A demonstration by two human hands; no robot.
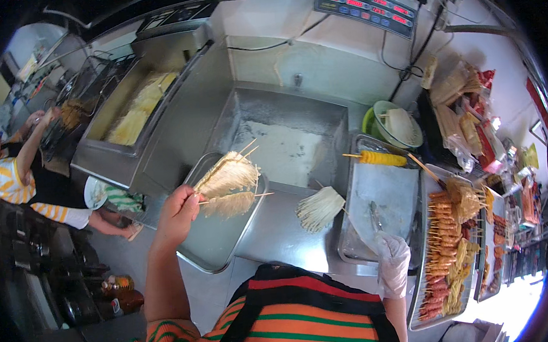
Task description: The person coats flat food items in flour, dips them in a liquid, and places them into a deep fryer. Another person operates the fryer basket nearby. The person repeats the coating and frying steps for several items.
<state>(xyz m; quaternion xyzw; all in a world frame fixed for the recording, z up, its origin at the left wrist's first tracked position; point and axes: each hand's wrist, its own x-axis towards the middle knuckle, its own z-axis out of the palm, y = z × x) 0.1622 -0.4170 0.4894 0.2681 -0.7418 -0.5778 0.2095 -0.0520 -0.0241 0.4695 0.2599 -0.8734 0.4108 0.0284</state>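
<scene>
My bare left hand (178,213) grips several sticks of skewered, fan-shaped mushrooms (229,176) with a pale golden coating. They are held above a shallow metal tray (215,257). My right hand (393,260), in a clear plastic glove, is closed around what looks like slim metal tongs (375,216); the fingers are partly hidden by the glove's folds. Beneath the tongs lies a metal tray lined with white paper (392,187). A whitish enoki mushroom fan on a skewer (321,208) rests on the steel counter between my hands.
Ahead is a steel basin holding white powder (277,147). A fryer with foaming oil (143,108) stands left; a co-worker (25,181) is beyond. A yellow spiral skewer (381,159) spans the lined tray's far end. Right are a rack of skewers (443,250) and a bowl (398,123).
</scene>
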